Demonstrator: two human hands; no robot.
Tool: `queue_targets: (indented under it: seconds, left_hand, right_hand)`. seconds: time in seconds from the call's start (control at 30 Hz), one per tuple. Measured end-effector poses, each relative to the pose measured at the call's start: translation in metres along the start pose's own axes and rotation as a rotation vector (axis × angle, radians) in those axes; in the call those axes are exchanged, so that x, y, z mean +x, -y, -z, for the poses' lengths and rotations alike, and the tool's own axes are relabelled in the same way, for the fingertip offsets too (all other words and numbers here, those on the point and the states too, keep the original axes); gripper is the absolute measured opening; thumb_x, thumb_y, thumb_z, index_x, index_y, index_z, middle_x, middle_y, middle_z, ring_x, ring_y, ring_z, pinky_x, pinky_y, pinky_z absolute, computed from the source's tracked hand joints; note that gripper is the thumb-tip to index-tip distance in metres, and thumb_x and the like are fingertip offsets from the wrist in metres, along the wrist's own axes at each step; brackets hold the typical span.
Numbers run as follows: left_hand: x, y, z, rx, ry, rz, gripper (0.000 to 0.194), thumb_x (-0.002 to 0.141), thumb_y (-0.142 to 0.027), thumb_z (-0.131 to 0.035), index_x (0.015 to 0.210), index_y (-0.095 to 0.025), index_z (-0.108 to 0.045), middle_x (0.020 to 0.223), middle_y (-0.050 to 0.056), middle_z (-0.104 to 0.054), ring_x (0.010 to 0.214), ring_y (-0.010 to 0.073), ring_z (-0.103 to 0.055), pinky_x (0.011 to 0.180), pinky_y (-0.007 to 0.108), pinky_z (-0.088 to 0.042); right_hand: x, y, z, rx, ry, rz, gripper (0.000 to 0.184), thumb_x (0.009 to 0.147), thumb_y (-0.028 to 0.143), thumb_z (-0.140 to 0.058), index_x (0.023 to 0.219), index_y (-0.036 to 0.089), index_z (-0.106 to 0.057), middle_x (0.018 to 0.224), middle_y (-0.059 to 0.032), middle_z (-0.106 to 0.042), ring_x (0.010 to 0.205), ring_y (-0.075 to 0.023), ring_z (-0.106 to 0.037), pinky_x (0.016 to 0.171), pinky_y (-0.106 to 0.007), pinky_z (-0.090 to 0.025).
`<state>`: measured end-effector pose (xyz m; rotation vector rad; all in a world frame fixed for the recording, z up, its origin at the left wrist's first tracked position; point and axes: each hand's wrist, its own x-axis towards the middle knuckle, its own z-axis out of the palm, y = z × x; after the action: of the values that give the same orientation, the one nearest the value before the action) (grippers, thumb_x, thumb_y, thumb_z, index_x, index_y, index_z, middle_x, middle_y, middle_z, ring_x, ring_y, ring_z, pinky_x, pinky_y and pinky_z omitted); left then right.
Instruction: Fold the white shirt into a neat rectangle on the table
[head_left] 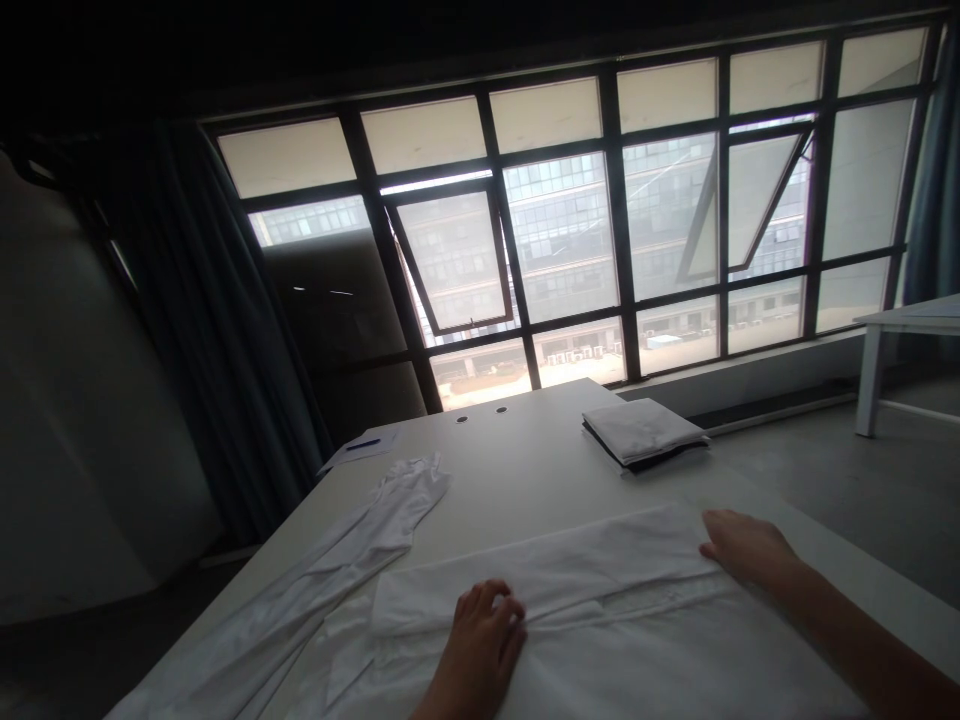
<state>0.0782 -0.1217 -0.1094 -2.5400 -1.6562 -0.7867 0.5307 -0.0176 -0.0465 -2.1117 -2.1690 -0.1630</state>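
Two hands work at one white cloth, which lies spread on a white table [517, 470]; all clock positions are read from the centre of the head view. The white cloth [637, 660] occupies the area from 5 to 6 o'clock, with a folded band [585, 550] running along its far side.

Left hand [484, 635]: at 6 o'clock, resting on the white cloth at the near edge of the folded band. Fingers are curled and set close together; it cannot be told whether fabric is pinched between them.

Right hand [746, 545]: at 4 o'clock, at the right end of the folded band. Fingers and thumb are narrowly spaced; a grip on the fabric cannot be confirmed.

Adjacent items: a long white fabric piece [360, 560], gathered at its far end, extends along 7 o'clock; whether it joins the white cloth cannot be told. A folded stack [645, 430], white on top with a dark layer below, sits between 3 and 4 o'clock, apart from both hands. A paper sheet [382, 441] bearing a blue pen [363, 445] lies at 8 o'clock
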Motion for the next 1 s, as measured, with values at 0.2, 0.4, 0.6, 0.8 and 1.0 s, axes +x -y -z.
queue_targets:
  seconds: [0.2,0.4,0.6,0.8,1.0]
  left_hand:
    - [0.004,0.011,-0.003,0.084,0.218,0.066,0.063,0.102,-0.061,-0.032,0.16,-0.036,-0.023,0.166,0.001,-0.016,0.154,0.0317,-0.015,0.123,0.062,-0.013]
    - [0.004,0.011,0.007,0.151,0.306,0.265,0.074,0.093,-0.08,-0.021,0.158,-0.044,-0.018,0.166,-0.003,-0.006,0.154,0.0362,-0.005,0.116,0.074,-0.004]
    - [-0.002,0.063,0.027,0.285,0.371,0.574,0.068,0.097,-0.07,-0.015,0.159,-0.042,-0.013,0.168,0.001,-0.002,0.153,0.0399,-0.004,0.108,0.079,-0.011]
    - [-0.029,0.128,0.052,0.35,0.387,0.684,0.078,0.096,-0.067,-0.023,0.161,-0.026,-0.01,0.168,0.01,0.001,0.154,0.0354,-0.004,0.112,0.071,-0.02]
    - [-0.021,0.108,0.046,0.552,0.174,0.613,0.065,0.1,-0.048,-0.036,0.156,-0.014,-0.037,0.165,0.015,-0.019,0.153,0.0376,-0.012,0.12,0.066,-0.012]
  right_hand:
    - [-0.022,0.094,-0.011,0.116,-0.294,0.4,0.043,0.102,0.043,-0.04,0.13,0.02,-0.063,0.137,-0.0133,-0.056,0.125,-0.0278,-0.054,0.109,-0.046,-0.04]
    - [-0.023,0.113,-0.041,0.197,0.032,0.534,0.081,0.098,0.074,-0.027,0.161,0.023,-0.024,0.164,-0.0053,-0.017,0.153,-0.0332,-0.014,0.124,-0.058,-0.012]
    - [-0.01,0.085,-0.043,0.173,0.032,0.389,0.083,0.097,0.077,-0.02,0.16,0.023,-0.026,0.164,-0.0053,-0.017,0.153,-0.0329,-0.013,0.124,-0.06,-0.008]
    - [0.012,0.039,-0.052,0.099,-0.019,0.227,0.081,0.095,0.073,-0.031,0.157,0.02,-0.037,0.161,-0.0089,-0.024,0.151,-0.0349,-0.02,0.122,-0.062,-0.012]
    - [0.005,0.045,-0.04,-0.06,-0.158,0.141,0.06,0.096,0.04,-0.043,0.149,0.013,-0.051,0.158,-0.0141,-0.031,0.15,-0.0399,-0.019,0.119,-0.068,-0.003]
